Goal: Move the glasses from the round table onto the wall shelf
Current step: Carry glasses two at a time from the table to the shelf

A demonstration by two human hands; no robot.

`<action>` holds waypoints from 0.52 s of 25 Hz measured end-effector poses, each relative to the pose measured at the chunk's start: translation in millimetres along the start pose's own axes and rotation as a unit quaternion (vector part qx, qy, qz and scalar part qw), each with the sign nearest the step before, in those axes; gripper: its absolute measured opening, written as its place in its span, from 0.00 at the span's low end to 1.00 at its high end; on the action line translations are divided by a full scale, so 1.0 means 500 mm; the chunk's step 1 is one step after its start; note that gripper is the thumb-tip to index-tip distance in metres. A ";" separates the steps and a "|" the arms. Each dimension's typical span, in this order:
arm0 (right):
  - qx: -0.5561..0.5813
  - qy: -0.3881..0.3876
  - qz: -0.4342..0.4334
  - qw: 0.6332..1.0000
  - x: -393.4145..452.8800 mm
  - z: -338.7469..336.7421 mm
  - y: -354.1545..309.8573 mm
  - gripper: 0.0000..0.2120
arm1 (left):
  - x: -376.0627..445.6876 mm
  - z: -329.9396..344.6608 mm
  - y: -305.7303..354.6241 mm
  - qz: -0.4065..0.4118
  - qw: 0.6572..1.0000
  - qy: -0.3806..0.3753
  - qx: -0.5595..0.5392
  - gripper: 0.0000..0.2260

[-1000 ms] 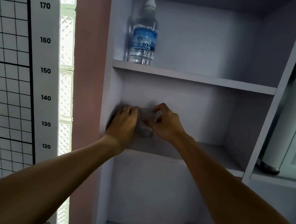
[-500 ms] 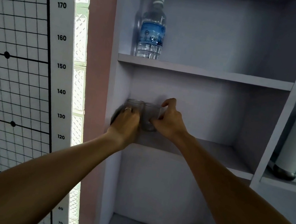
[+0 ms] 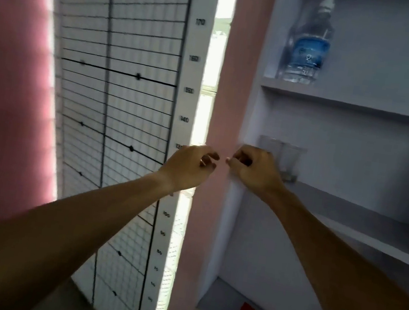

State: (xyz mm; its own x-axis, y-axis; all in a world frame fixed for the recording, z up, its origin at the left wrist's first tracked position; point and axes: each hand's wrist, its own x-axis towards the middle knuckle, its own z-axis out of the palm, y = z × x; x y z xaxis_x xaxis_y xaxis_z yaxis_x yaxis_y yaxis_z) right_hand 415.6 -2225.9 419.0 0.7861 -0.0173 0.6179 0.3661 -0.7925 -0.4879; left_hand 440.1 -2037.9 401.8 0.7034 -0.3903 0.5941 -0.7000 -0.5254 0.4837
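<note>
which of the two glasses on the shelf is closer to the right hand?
The left glass, against the shelf's side wall: the right hand overlaps its lower part. The other glass stands just right of it, clear of the hand.

Dim and motion-blurred throughout. Daylight glares through a window strip (image 3: 211,76) just above the left hand (image 3: 187,167) (overexposed); forearms lie shadowed.

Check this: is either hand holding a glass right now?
No: both glasses stand on the middle shelf, and the left hand and right hand are empty.
</note>
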 end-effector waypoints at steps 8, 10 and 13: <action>0.049 -0.192 -0.080 0.977 -0.048 0.336 -0.419 0.03 | -0.392 -0.497 -0.262 -0.234 0.956 0.016 0.179 0.09; 0.073 -0.259 -0.123 0.955 -0.100 0.452 -0.597 0.02 | -0.557 -0.652 -0.304 -0.288 0.930 0.035 0.226 0.10; 0.123 -0.288 -0.152 0.938 -0.167 0.574 -0.792 0.02 | -0.733 -0.804 -0.336 -0.348 0.902 0.048 0.252 0.12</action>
State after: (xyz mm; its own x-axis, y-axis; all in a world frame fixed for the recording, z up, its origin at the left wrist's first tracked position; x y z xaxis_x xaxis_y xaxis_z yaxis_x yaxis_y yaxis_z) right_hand 348.1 -1735.7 383.7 0.7394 0.5744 0.3512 0.6649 -0.5415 -0.5144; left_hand 250.2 -1502.8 361.3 0.9198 0.2219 0.3237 0.0698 -0.9041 0.4215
